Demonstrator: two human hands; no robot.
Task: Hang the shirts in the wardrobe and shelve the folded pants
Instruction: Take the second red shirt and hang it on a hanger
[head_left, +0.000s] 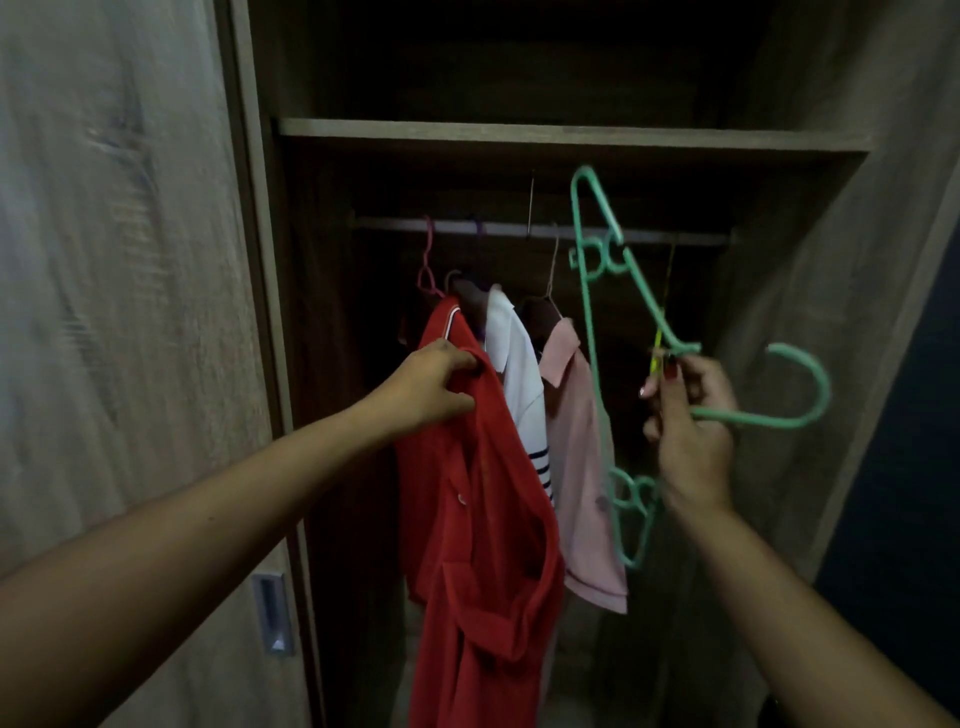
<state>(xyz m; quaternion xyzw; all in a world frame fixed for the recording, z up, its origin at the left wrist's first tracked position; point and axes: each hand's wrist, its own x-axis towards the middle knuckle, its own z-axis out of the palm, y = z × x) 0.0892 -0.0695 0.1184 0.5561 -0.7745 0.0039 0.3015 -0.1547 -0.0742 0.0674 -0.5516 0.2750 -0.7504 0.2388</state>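
Left grip (431, 384) clutches one red shirt (483, 493); right grip (691, 415) holds one green hanger (753, 418); two hung: white shirt (511, 353), pink shirt (574, 441).

Am seeing wood-grain sliding door (130, 312) filling left side, standing beside wardrobe (779, 312) opening; recessed metal handle (272, 613) sitting low on its edge. Shelf board (519, 134) running across above rail (509, 228); thin metal rod (530, 208) dropping from shelf to rail mid-span. Pink hanger (426, 270) hooking on rail near left end, purple hook (478, 227) just right of it. Thin yellow strip (656, 345) hanging from rail toward right, too dim for me to identify. Dark blue wall (914, 415) showing at far right edge.
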